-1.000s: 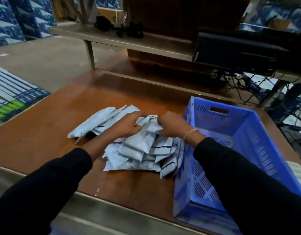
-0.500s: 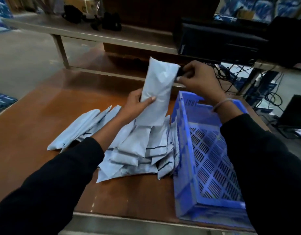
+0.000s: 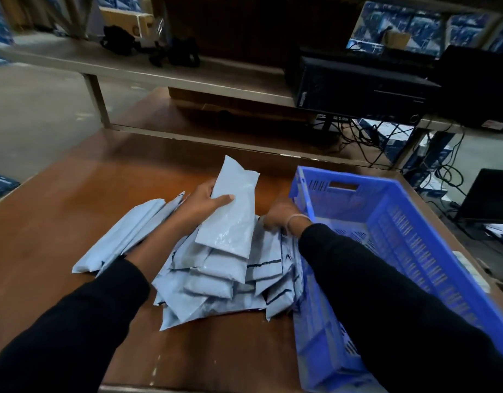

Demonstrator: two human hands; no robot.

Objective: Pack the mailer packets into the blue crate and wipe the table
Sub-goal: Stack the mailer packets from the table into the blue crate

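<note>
The left hand grips one pale grey mailer packet, thumb lying across its front and fingers tucked behind, so the packet stands tilted above the heap with its top end leaning away from the camera. Its lower end overlaps the pile of mailer packets — a loose fan of flat grey pouches, several with dark seams, lying on the brown table right up against the near left wall of the blue crate. Two or three more packets lie side by side to the left of the left forearm, a little apart from the main heap.

The right hand is down at the far right edge of the pile, just beside the crate's corner, fingers curled into the packets there (whether it has actually pinched one or only touches them, I cannot tell — the fingertips are blurred and partly hidden). A thin band sits on that wrist, and both arms wear black sleeves.

The crate stands on the right side of the table, its perforated floor showing with no packet visible on the part in view. Behind the table runs a low shelf carrying a black computer case, with cables hanging below it
</note>
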